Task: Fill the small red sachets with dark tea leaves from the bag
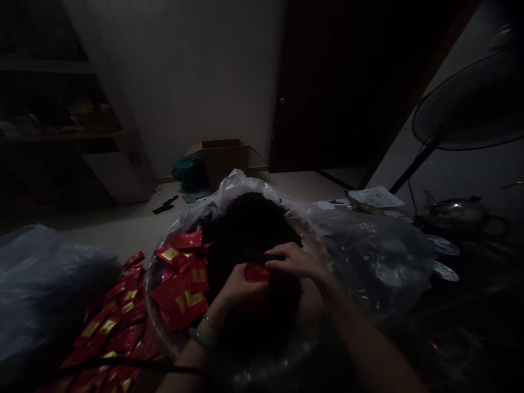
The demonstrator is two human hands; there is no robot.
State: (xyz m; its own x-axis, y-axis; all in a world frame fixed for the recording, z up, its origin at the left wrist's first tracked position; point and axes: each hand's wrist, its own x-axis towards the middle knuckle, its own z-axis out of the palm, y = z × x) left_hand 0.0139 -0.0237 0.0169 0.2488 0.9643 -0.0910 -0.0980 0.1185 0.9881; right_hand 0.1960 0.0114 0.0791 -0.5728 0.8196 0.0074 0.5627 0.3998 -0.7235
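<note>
In the dim head view, my left hand [237, 286] is closed around a small red packet [257, 273], with bracelets at its wrist. My right hand [292, 261] is at the packet's top right, fingers pressed together by a dark strip or dark matter that I cannot make out. Both hands are above a tall heap of dark, loose, leaf-like material [249, 224]. It sits in a round tub lined with clear plastic [235, 183]. Red packets with gold labels [180, 295] lie inside the tub's left side.
More red packets [123, 322] are piled left of the tub, beside a clear plastic bag [49, 284]. Plastic sheeting [376, 256] spreads to the right. Behind are a cardboard box [227, 158] and a teal bundle [190, 173]. A fan [470, 103] and kettle [456, 213] stand right.
</note>
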